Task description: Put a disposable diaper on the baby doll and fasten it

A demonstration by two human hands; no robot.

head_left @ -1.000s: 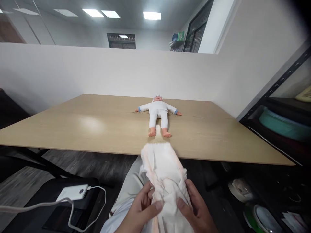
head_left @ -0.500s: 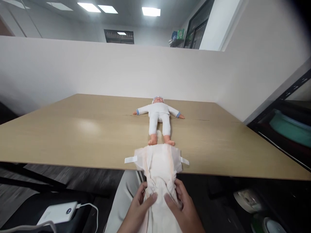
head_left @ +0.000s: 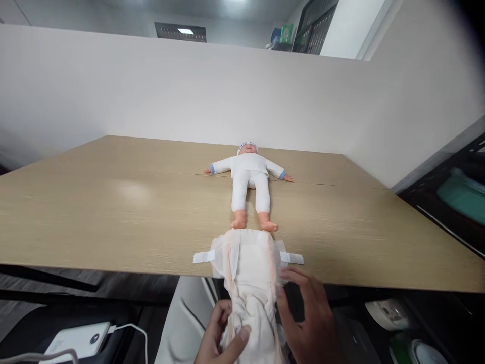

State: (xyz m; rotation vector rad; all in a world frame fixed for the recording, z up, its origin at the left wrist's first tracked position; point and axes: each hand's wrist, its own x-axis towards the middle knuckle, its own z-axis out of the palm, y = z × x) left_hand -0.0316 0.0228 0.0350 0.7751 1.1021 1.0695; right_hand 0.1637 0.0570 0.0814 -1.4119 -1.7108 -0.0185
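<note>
An unfolded white diaper (head_left: 254, 263) runs from the table's front edge down over my lap. Its upper end lies on the table, with a white tape tab sticking out on each side. My left hand (head_left: 224, 336) grips the diaper's lower left edge, thumb on top. On the other side, my right hand (head_left: 308, 308) touches the right edge near the side flap, its thumb and fingertips a little apart. Just beyond the diaper, a baby doll (head_left: 249, 174) in white clothes with blue cuffs lies on its back, arms spread and feet toward me.
The wooden table (head_left: 151, 212) meets a white partition wall (head_left: 170, 91) at the back. Left below it, a white power bank (head_left: 78, 339) with a cable rests on a black seat. A dark shelf (head_left: 447, 202) stands at the right.
My right hand has released its hold on the diaper's lower part and moved up and right to the side flap. The left hand keeps its grip. The view has tilted down slightly.
</note>
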